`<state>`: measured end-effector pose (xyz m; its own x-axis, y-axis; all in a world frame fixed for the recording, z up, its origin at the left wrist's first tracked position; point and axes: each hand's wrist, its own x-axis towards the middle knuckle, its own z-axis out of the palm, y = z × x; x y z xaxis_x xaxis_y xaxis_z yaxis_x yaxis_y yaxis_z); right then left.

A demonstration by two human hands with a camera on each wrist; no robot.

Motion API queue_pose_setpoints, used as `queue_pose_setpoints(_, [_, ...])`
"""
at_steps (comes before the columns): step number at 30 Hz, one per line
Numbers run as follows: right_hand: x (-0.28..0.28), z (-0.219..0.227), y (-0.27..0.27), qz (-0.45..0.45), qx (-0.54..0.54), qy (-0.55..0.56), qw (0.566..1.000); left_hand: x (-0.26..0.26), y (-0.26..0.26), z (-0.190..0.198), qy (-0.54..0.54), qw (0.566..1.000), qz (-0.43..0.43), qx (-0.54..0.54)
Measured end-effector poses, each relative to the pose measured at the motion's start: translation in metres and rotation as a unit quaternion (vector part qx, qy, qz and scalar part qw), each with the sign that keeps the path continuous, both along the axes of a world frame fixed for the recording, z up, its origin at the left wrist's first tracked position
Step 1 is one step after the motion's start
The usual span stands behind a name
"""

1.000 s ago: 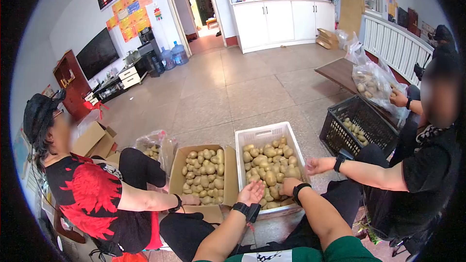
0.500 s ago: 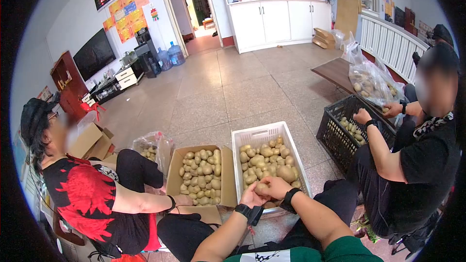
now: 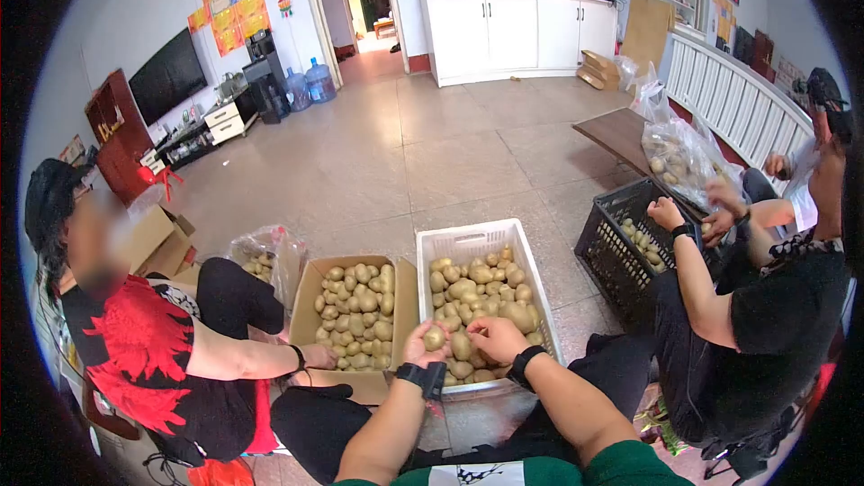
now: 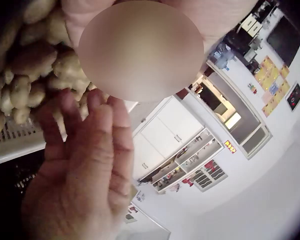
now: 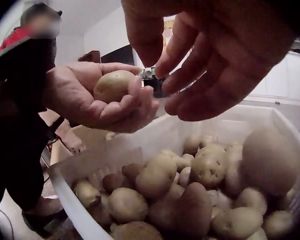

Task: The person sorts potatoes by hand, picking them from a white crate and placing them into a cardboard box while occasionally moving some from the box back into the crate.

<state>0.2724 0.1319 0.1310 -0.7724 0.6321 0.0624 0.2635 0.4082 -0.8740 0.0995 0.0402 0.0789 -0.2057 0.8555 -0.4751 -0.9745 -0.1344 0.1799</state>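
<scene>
My left hand (image 3: 421, 346) is palm up above the near left side of the white crate (image 3: 468, 232), its fingers curled round a potato (image 3: 435, 337). In the right wrist view that potato (image 5: 113, 85) lies in the cupped palm. Just right of it, over the crate's potatoes, hovers my right hand (image 3: 498, 340), fingers loosely bent with nothing visible between them; a gap separates the hands in the right wrist view. The left wrist view shows my right hand (image 4: 90, 170) below a large blurred area.
A cardboard box (image 3: 405, 310) of potatoes stands left of the crate, where a person in red and black (image 3: 148, 333) reaches in. To the right are a black crate (image 3: 598, 252) and a person in black (image 3: 720, 360). Bagged potatoes (image 3: 675, 157) rest on a low table (image 3: 607, 135).
The right hand came up from the crate to the left hand, where both met round a potato; now they are apart and the potato stays in the left. The head view has shifted slightly.
</scene>
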Motion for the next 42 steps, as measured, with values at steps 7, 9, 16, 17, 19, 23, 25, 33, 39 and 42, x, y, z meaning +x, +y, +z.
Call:
queue_pose_setpoints(7, [-0.002, 0.02, -0.01, -0.03, -0.049, -0.059, 0.997, -0.046, -0.01, -0.028, -0.148, 0.986, 0.075, -0.016])
queue_pose_setpoints(9, [-0.005, 0.009, -0.008, -0.016, -0.016, -0.033, 0.999, -0.061, -0.015, -0.057, -0.063, 0.997, 0.053, -0.006])
queue_pose_setpoints(16, [-0.006, -0.003, -0.004, 0.029, -0.001, -0.064, 0.998, -0.056, -0.032, -0.044, -0.055, 0.983, 0.171, -0.049])
queue_pose_setpoints(17, [-0.006, -0.002, -0.006, 0.037, 0.011, -0.065, 0.997, -0.059, -0.033, -0.051, -0.07, 0.98, 0.175, -0.058])
queue_pose_setpoints(19, [-0.005, 0.003, -0.009, 0.026, -0.046, -0.067, 0.996, -0.063, -0.035, -0.063, -0.078, 0.976, 0.193, -0.062])
queue_pose_setpoints(23, [-0.002, 0.003, -0.004, 0.004, -0.01, -0.141, 0.99, -0.072, -0.035, -0.09, -0.087, 0.973, 0.206, -0.061])
queue_pose_setpoints(25, [0.001, -0.02, 0.007, 0.013, 0.021, -0.138, 0.99, -0.073, -0.037, -0.085, -0.094, 0.965, 0.231, -0.081])
queue_pose_setpoints(33, [0.002, -0.017, 0.004, 0.028, 0.047, -0.186, 0.981, -0.08, -0.038, -0.102, -0.087, 0.955, 0.262, -0.108])
queue_pose_setpoints(39, [0.003, -0.019, 0.004, 0.027, 0.051, -0.194, 0.979, -0.087, -0.035, -0.106, -0.126, 0.919, 0.342, -0.15])
queue_pose_setpoints(42, [0.003, -0.02, 0.006, 0.025, 0.059, -0.212, 0.975, -0.083, -0.04, -0.079, -0.148, 0.901, 0.377, -0.157])
